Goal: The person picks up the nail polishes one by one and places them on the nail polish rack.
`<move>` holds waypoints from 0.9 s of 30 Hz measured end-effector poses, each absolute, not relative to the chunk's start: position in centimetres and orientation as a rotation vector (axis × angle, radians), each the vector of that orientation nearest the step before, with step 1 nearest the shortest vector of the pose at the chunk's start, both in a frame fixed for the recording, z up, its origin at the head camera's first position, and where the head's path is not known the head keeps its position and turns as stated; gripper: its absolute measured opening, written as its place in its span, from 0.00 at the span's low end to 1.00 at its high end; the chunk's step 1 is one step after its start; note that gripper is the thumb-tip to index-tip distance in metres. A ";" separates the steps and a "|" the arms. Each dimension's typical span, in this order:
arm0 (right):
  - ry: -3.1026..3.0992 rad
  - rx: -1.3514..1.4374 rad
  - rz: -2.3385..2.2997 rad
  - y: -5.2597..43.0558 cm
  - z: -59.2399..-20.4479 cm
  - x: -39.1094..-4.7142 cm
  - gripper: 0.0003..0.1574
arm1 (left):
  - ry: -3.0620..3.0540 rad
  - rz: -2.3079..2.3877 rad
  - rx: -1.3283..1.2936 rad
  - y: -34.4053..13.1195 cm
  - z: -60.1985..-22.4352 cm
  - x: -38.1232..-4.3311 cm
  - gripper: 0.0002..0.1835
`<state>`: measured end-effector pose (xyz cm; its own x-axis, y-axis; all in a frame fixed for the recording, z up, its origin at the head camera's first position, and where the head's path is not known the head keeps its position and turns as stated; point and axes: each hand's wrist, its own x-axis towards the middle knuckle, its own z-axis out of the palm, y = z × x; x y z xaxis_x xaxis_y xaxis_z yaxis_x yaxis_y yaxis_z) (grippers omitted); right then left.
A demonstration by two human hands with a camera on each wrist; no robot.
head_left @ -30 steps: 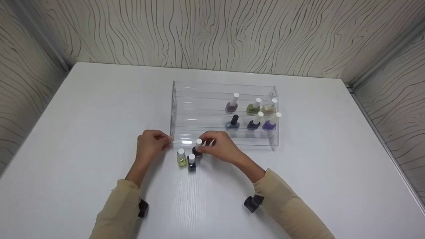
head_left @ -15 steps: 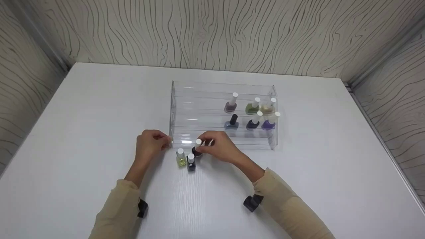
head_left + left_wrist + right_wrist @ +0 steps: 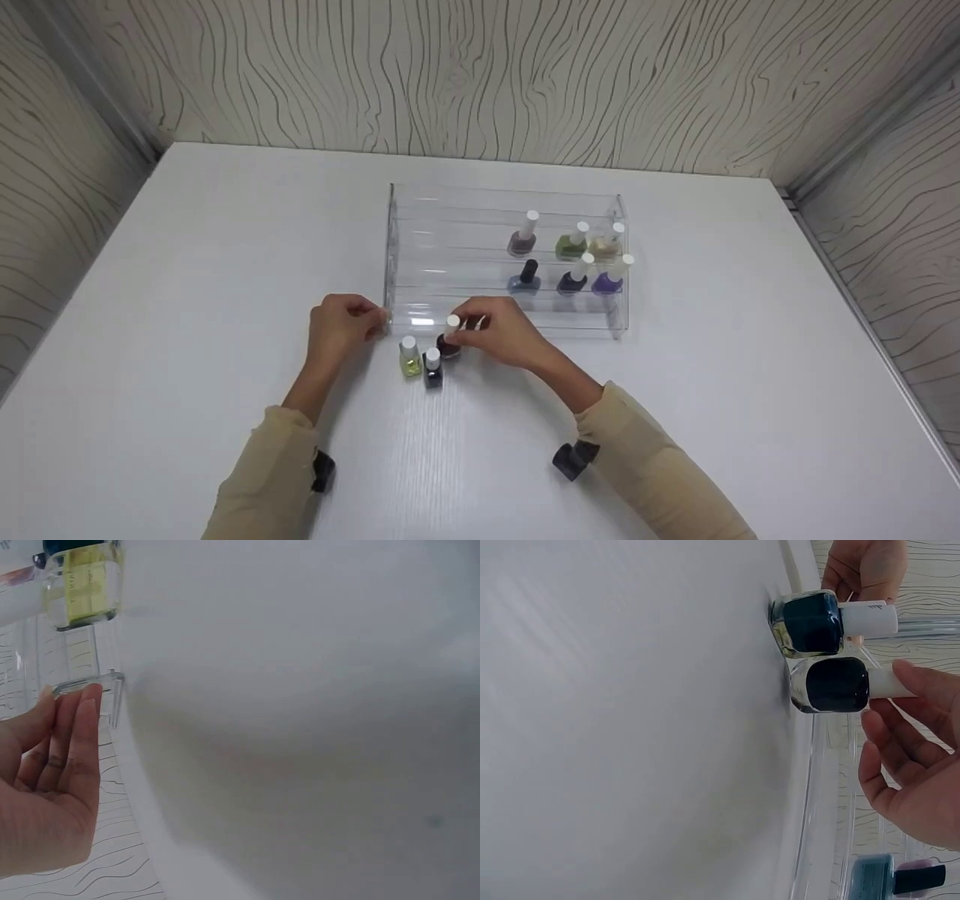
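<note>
My right hand [image 3: 501,330] pinches the white cap of a dark nail polish bottle [image 3: 448,346], which stands upright at the front edge of a clear acrylic rack [image 3: 420,289]. With thumb and fingers, my left hand [image 3: 341,322] pinches the rack's front left corner, also seen as a clear panel edge [image 3: 90,681] in the left wrist view. Two more white-capped bottles stand between the hands: a yellow-green one [image 3: 410,363] and a dark one [image 3: 433,372]. In the right wrist view the held bottle [image 3: 836,685] is beside a dark blue-green bottle [image 3: 810,622].
On the rack's right half stand several bottles, among them a mauve one [image 3: 522,243], a green one [image 3: 571,246], a blue one with a black cap [image 3: 524,283] and a purple one [image 3: 607,283]. The white table [image 3: 187,262] meets a patterned wall [image 3: 465,82] behind.
The dark bottle in my right hand has shifted very slightly to the right. My left hand keeps its place at the rack's corner.
</note>
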<state>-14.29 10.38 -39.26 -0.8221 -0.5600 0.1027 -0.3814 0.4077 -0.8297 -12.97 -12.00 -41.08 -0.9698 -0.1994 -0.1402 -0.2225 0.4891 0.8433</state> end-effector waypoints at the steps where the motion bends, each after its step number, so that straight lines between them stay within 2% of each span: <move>1: 2.470 -0.832 -1.379 10.4 -39.2 -14.3 0.11 | 2.690 1.529 -0.380 -12.0 -41.1 -13.0 0.05; 14: 2.456 -0.837 -1.387 12.0 -37.1 -14.3 0.13 | 2.665 1.561 -0.386 -11.9 -41.0 -13.0 0.04; 27: 2.559 -0.714 -1.392 15.0 -35.4 -15.0 0.13 | 2.638 1.562 -0.400 -12.0 -40.9 -12.9 0.05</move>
